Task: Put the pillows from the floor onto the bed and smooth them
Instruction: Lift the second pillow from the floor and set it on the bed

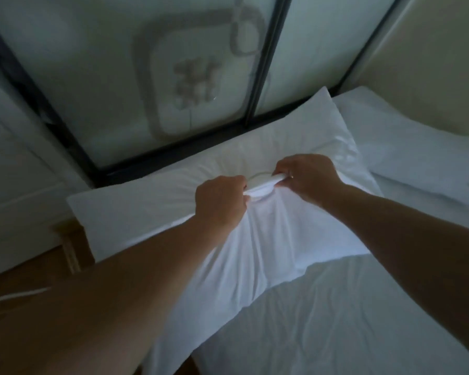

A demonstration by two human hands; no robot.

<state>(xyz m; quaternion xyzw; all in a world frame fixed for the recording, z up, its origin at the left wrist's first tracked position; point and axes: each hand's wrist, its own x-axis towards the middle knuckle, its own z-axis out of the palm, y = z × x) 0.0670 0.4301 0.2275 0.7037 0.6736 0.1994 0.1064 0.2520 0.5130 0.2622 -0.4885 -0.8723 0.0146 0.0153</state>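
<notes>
Left hand (222,203) and right hand (305,177) sit close together, both clamped on a bunched ridge of cover at the middle of the near pillow (152,209), which already lies on the bed (336,320) against the headboard (136,77). Likely the smoothing step: next move probably calls for letting go and sweeping the cloth flat toward the corners. A second pillow (417,152) lies just beside on the right; the bed's left edge drops to floor (16,269), so open room lies mainly toward the person.
</notes>
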